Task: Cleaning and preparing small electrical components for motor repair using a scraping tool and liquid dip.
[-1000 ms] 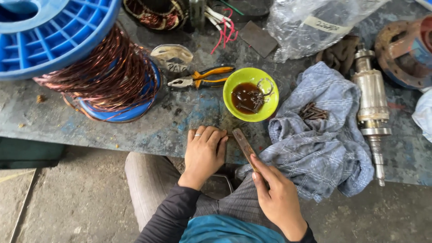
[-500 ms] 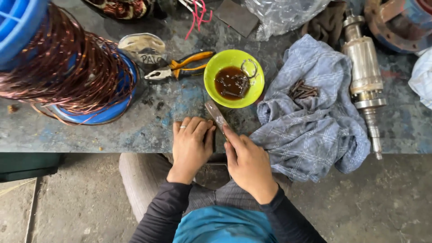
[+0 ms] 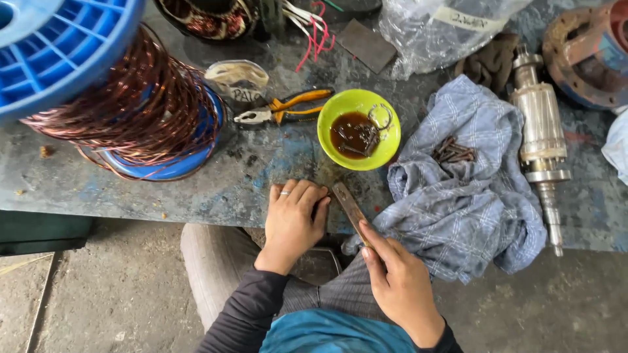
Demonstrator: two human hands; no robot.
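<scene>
My right hand (image 3: 400,282) grips the near end of a flat, dark metal file (image 3: 349,206) that slants up toward the table's front edge. My left hand (image 3: 294,219), a ring on one finger, rests fingers-together on the table edge, its fingertips against the file's far end; whether it pinches a small part is hidden. Just beyond the file sits a yellow-green bowl (image 3: 386,140) with dark oil and small metal parts in it. A blue-grey checked cloth (image 3: 461,202) lies to the right with several dark screws (image 3: 453,151) on it.
A big blue spool of copper wire (image 3: 134,104) stands at the left. Orange-handled pliers (image 3: 284,108) lie behind the bowl. A motor rotor with shaft (image 3: 540,140) lies at the right, a clear plastic bag (image 3: 445,29) and a rusty housing (image 3: 592,55) at the back.
My hands and the file have kept nearly the same pose at the table edge; the file's tip sits a little closer to my left fingers. The camera view has shifted slightly.
</scene>
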